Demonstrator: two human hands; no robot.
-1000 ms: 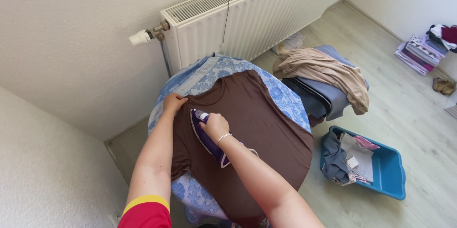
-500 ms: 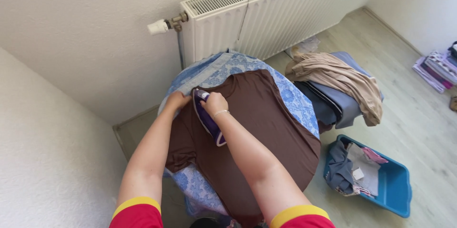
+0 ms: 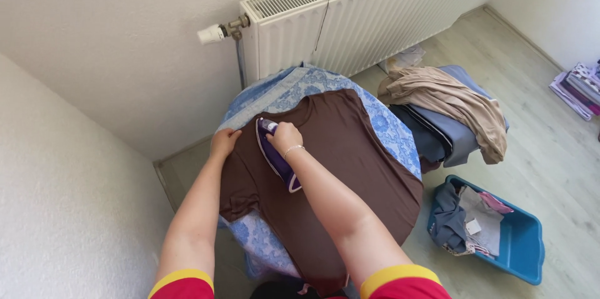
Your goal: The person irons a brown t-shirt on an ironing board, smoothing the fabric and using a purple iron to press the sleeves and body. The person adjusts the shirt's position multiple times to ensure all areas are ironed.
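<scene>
Our right hand (image 3: 285, 134) grips the purple iron (image 3: 275, 156), nose pointing upper left toward the brown shirt (image 3: 350, 161) shoulder that our left hand (image 3: 224, 141) presses flat at frame centre

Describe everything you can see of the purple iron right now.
The purple iron is slim, with a darker body and a pale tip. It lies soleplate down on the brown shirt, near the shoulder, nose pointing toward the collar. The right hand covers its handle; the left hand presses the fabric beside it without touching it. Its cord is not clearly visible.
</scene>
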